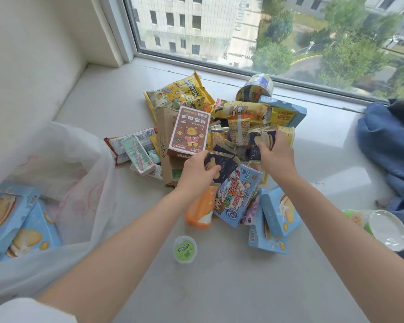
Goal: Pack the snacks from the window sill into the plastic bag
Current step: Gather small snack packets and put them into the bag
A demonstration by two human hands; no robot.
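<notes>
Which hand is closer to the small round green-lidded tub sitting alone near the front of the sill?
Left. The left hand holds a dark snack packet almost straight beyond the small round green-lidded tub. The right hand, gripping another dark packet, is farther back and off to the right.

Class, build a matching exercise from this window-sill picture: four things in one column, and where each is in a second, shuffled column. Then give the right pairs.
Things:
1. green mint tub
2. light blue boxes
3. dark navy packet
4. blue cloth

Places:
A. inside the plastic bag
B. in the left hand
C. alone on the sill, nearest the camera
D. far right of the sill

Pairs: 1-C, 2-A, 3-B, 4-D
</notes>
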